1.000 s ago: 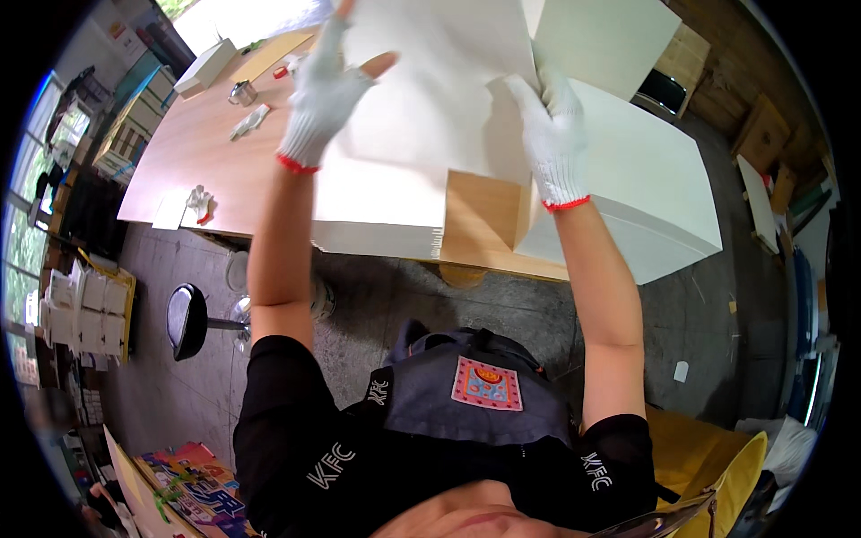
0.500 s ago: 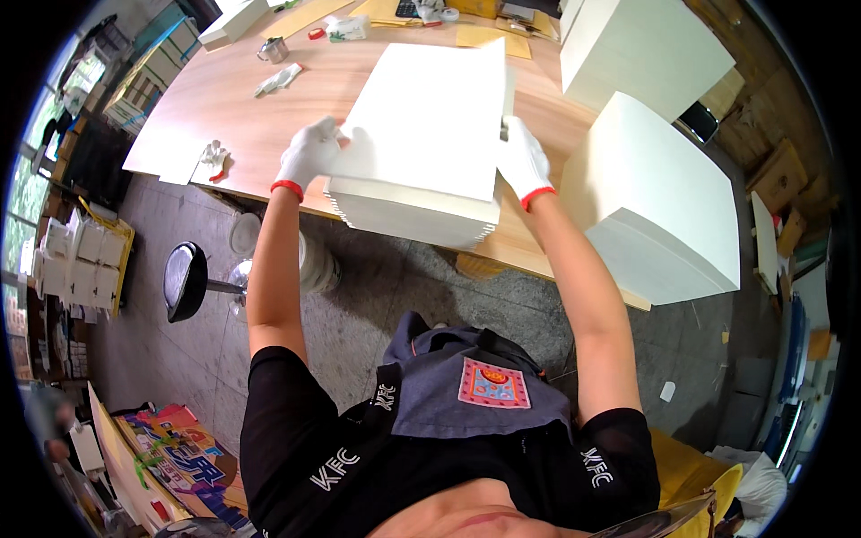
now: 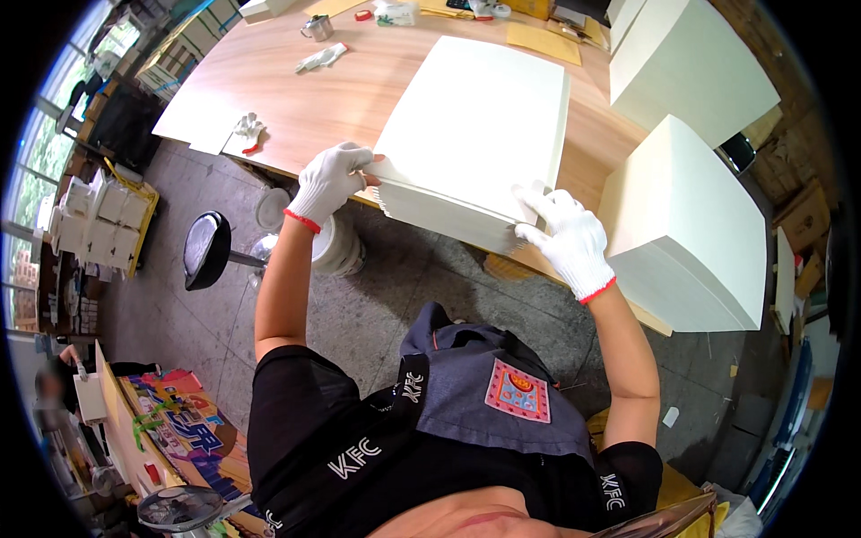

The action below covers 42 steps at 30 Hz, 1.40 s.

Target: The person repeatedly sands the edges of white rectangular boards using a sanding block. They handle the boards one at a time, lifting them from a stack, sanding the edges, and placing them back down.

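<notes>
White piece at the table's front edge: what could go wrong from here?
1. The white piece sits right at the front edge of the table, so a pull toward the person might drop it.
2. Bare fingertips on the gloved left hand, by the toothed corner, could get scraped.
3. The right hand is close to the neighbouring white block and could bump it.

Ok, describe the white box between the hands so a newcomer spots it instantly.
Start at the wooden table. At its near edge, the white box sits between left hand and right hand. Unlike the taller white blocks at right, it has a toothed corner.
</notes>
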{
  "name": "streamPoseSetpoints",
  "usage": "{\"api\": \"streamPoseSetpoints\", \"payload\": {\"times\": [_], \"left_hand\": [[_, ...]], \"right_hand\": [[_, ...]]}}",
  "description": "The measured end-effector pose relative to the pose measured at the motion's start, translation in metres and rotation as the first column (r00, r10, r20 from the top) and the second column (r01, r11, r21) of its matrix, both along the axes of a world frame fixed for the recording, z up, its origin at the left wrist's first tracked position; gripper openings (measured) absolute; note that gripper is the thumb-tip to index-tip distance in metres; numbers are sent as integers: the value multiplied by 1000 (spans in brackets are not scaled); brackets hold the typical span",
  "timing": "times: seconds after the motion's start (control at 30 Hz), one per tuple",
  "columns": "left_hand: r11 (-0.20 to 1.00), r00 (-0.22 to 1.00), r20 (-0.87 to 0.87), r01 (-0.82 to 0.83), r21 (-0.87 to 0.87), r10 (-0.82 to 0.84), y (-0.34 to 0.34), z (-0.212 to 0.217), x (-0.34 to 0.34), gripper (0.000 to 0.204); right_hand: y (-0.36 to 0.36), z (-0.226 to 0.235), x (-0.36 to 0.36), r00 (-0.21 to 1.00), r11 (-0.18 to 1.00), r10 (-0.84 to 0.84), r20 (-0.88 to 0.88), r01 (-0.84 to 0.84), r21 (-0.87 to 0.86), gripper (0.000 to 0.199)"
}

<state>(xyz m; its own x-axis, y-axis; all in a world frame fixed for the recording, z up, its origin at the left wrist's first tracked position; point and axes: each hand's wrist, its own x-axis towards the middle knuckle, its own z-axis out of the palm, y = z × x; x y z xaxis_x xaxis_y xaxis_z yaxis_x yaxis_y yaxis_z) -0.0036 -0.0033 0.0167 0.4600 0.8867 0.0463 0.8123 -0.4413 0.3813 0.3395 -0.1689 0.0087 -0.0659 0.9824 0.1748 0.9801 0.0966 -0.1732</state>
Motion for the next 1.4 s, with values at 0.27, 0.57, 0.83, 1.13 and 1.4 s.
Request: {"api": "streamPoseSetpoints", "payload": {"times": [0.27,0.57,0.83,1.13,1.4], "left_hand": [[997,990,127,57,47,-62,-9,3,4,17],[993,991,82,103,64,-108,7,-10,-8,21],[985,984,84,149,87,-157,19,-17,-14,24],[991,991,35,128,50,-130,19,-14,-11,20],[983,965,221,164,-82,-142,13,-10,-11,24]], "right_hand": [[-13,-15,-3,989,991,21,-144,-1,133,36],[-16,-23,-1,968,961,109,-225,-45,271,26],[-12,-26,-1,959,944,151,-240,-67,324,26],[-13,-28,0,960,940,156,-234,-71,334,27],[-19,-49,-3,968,870,184,-171,-79,487,12]]}}
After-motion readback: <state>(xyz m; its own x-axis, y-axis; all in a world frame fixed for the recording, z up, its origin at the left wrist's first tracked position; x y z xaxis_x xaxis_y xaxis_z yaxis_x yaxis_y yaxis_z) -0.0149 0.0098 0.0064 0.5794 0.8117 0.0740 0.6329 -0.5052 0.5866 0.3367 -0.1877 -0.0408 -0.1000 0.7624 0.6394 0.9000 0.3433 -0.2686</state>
